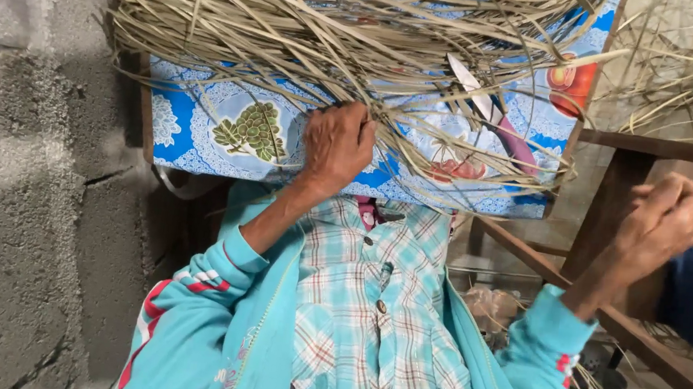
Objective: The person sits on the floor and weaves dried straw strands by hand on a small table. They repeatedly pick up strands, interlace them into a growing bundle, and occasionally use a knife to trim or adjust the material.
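- Head view looks down on a person in a turquoise jacket and checked shirt, seated at a small table (166,128) covered by a blue patterned cloth
- The left hand (336,144) rests at the near edge of the table with its fingers curled around a few strands from the heap of dried straw-coloured strips (337,39) piled across the far half of the cloth
- The right hand (661,221) is raised off to the right, clear of the table, fingers bunched together; whether it pinches a strand I cannot tell
- A knife with a pinkish handle (492,115) lies on the strips, right of the left hand
- The strips lie loose and tangled, none woven or bundled, so by my judgement the sorting is barely begun and nearly all the heap remains
- More loose strips lie far right, beside a wooden frame (611,205)
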